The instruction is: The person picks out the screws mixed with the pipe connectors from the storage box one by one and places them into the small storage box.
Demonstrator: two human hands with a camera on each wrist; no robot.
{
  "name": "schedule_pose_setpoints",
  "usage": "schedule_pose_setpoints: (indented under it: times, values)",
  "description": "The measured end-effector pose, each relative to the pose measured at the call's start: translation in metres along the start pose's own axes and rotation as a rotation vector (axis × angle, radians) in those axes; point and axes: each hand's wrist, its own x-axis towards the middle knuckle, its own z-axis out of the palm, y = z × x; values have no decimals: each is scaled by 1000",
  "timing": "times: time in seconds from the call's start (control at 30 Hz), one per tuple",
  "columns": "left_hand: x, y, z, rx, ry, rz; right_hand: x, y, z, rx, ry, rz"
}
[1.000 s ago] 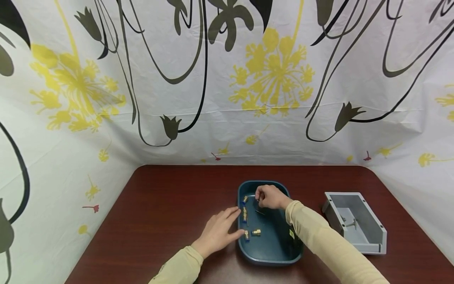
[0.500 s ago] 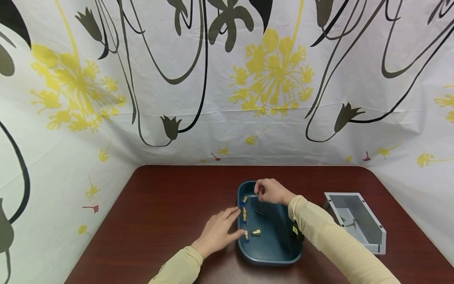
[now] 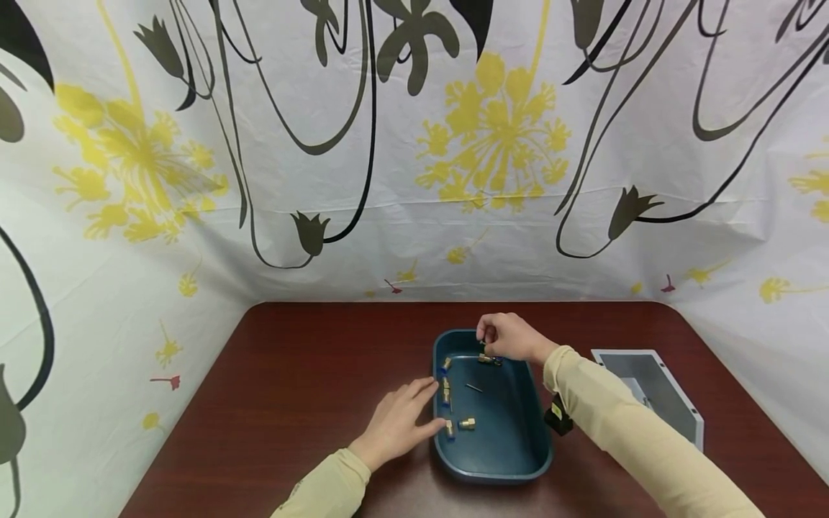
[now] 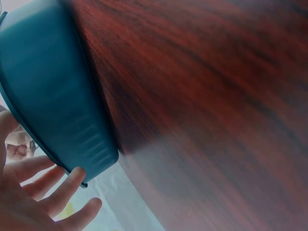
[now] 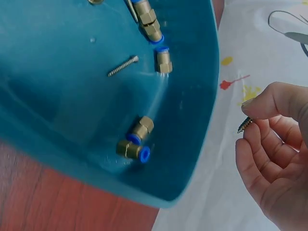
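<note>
My right hand is above the far end of the blue tray. Between thumb and forefinger it pinches a small screw, whose threaded end sticks out in the right wrist view. Another screw lies on the tray floor. Around it are several brass fittings with blue rings, including one fitting near the wall and a pair at the far end, the nearer being a fitting. My left hand rests at the tray's left rim, its fingers spread and extended over the edge in the left wrist view.
To the right of the tray stands a grey open box, partly hidden by the right sleeve. Both containers are on a dark red wooden table. Behind it hangs a patterned white cloth.
The right hand has risen from the tray floor and moved right and away, holding the screw. Fittings at the tray's far end have come into sight. The left hand has stayed in place.
</note>
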Motion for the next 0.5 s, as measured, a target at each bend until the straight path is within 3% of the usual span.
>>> schedule_pose_setpoints:
  times: [0.5]
  values:
    - [-1, 2, -1, 0, -4, -8, -19, 13, -29, -45, 37, 56]
